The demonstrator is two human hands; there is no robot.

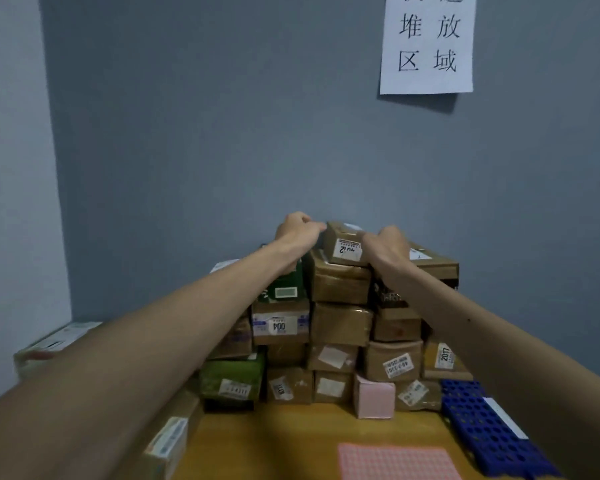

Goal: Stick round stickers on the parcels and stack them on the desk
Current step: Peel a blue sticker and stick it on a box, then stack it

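Note:
A small brown cardboard parcel (343, 244) with a white label sits on top of a tall stack of parcels (340, 323) against the grey wall. My left hand (297, 230) grips its left end with curled fingers. My right hand (387, 245) grips its right end. A round white sticker (350, 227) shows on the parcel's top, partly hidden. Both forearms reach out over the wooden desk (284, 441).
A pink sheet (395, 462) lies on the desk at the front. A blue perforated rack (482, 427) sits at the right. Loose boxes lie at the left (52, 344) and front left (167, 441). A paper sign (426, 43) hangs on the wall.

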